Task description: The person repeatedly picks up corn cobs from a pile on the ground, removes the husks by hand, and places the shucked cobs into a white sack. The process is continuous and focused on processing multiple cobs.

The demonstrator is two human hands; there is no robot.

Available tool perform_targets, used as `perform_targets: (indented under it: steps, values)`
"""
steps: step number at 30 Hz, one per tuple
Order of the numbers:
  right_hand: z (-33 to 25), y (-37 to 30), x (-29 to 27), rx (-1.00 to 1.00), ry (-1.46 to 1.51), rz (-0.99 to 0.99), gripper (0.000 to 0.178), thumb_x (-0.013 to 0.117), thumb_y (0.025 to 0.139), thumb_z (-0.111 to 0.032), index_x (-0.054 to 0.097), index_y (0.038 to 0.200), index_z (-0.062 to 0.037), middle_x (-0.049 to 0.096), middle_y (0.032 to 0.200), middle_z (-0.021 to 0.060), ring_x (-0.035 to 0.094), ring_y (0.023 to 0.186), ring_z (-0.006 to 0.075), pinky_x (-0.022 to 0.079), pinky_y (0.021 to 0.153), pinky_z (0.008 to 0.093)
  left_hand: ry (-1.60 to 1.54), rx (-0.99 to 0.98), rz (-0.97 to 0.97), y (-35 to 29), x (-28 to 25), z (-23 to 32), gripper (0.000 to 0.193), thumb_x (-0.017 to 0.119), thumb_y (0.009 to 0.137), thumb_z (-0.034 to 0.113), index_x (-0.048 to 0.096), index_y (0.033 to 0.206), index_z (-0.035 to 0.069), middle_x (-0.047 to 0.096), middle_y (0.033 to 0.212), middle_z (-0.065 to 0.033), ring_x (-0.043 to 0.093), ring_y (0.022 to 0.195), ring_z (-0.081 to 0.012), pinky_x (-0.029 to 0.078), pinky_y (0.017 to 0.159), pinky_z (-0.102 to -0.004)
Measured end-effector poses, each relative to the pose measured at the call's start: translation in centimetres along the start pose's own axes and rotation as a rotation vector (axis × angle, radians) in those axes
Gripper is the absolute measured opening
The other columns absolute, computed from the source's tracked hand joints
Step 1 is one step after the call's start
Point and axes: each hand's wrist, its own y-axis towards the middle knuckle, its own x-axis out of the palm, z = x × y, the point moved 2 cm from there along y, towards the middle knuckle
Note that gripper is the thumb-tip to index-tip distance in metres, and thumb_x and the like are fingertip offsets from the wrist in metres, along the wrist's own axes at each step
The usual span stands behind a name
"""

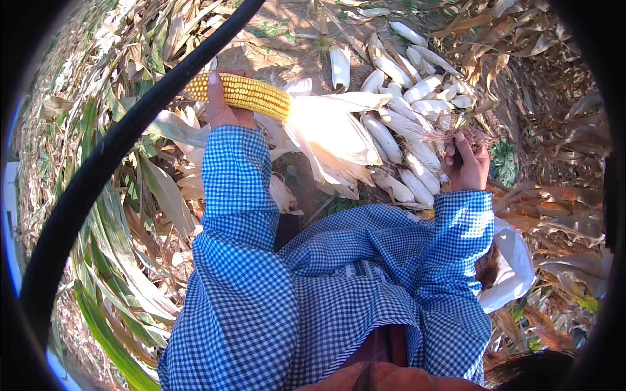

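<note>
My left hand is wrapped round a yellow corn cob, thumb on top. The cob lies sideways, its kernels bare. From its right end the pale husk spreads out, peeled back and bright in the sun. My right hand is closed on a tuft of brown corn silk, whose loose strands trail left over the pile. Both arms are in blue-and-white checked sleeves, held apart.
Beyond the husk and to its right, several ears in pale husks lie heaped on the soil. Dry corn leaves crowd both sides. A white bag hangs by my right arm. A black cable-like band crosses the left of the view.
</note>
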Motion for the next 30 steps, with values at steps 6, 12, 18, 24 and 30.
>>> perform_targets:
  steps: [6,12,18,24,30]
  values:
    - [3.4,-2.3,5.3,0.207,-0.313,-0.336,0.035,0.064,0.086,-0.021,0.054,0.114,-0.0030,0.058,0.082,0.0010,0.049,0.058,0.0071,0.040,0.049,0.0214,-0.008,-0.051,-0.068,-0.7,1.0,-1.2,0.043,0.075,0.073,0.030,0.051,0.099,0.005,0.060,0.084,-0.0097,0.061,0.084,-0.0250,0.051,0.086,-0.0430]
    - [0.7,-0.7,-7.0,-0.102,-0.250,0.027,0.022,0.063,0.086,-0.016,0.061,0.101,-0.0012,0.053,0.065,-0.0021,0.044,0.054,0.0058,0.035,0.049,0.0202,0.058,-0.042,-0.068,-0.6,1.3,-1.8,0.042,0.071,0.077,0.016,0.049,0.110,0.004,0.059,0.084,-0.0088,0.061,0.079,-0.0229,0.055,0.078,-0.0395]
    - [-2.3,-7.0,-30.1,0.299,-1.560,0.415,0.039,0.064,0.077,-0.024,0.060,0.108,-0.0016,0.066,0.097,0.0140,0.063,0.089,0.0264,0.050,0.080,0.0356,0.089,0.015,-0.065,-0.2,0.4,-1.8,0.035,0.072,0.073,0.007,0.055,0.103,0.001,0.064,0.088,-0.0123,0.064,0.078,-0.0246,0.057,0.071,-0.0355]
    - [-6.6,-12.0,-32.3,0.318,-1.879,0.365,0.046,0.066,0.076,-0.030,0.059,0.115,-0.0056,0.059,0.114,0.0165,0.054,0.110,0.0304,0.042,0.094,0.0392,0.244,0.040,-0.032,-0.8,1.0,-2.3,0.039,0.074,0.070,0.001,0.056,0.105,0.000,0.063,0.095,-0.0107,0.063,0.083,-0.0198,0.054,0.076,-0.0322]
    - [-3.4,-5.1,-10.3,-0.047,-0.718,0.017,0.036,0.055,0.091,-0.023,0.053,0.117,0.0023,0.061,0.110,0.0110,0.058,0.099,0.0171,0.044,0.089,0.0282,0.564,0.148,-0.383,-4.8,4.3,-2.9,0.038,0.073,0.069,-0.002,0.055,0.102,0.003,0.062,0.091,-0.0049,0.060,0.082,-0.0135,0.051,0.074,-0.0258]
